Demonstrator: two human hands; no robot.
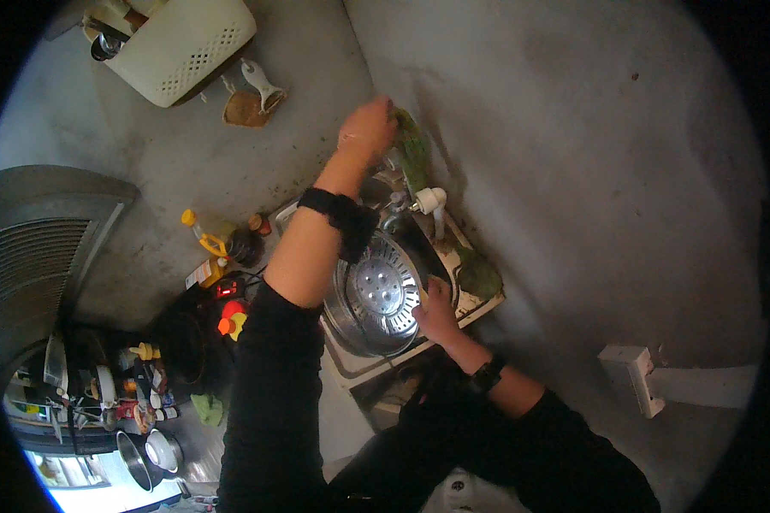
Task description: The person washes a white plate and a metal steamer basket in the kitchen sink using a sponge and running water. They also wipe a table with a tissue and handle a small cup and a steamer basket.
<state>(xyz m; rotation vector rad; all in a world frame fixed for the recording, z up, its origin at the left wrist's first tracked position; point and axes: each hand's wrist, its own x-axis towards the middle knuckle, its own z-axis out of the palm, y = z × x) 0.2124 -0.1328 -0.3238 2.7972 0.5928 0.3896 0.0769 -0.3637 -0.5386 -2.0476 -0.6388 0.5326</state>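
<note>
My left hand (369,128) is raised beside the tap, its fingers closed at the upper end of a long green cloth (412,154). Motion blurs the fingertips. The cloth hangs down towards a white plastic tap fitting (430,201). Lower down, my right hand (437,314) grips the right rim of a round, perforated metal steamer pan (385,282). The pan lies tilted over the sink (353,373), with its slotted bottom visible. My left forearm and black sleeve cover part of the sink's left side.
A green scouring pad or cloth (479,276) lies on the sink's right corner. To the left stand an oil bottle (215,231), a lit cooker display (226,290) and several seasoning bottles. A cream basket (186,54) hangs on the wall. A white pipe (699,386) protrudes at right.
</note>
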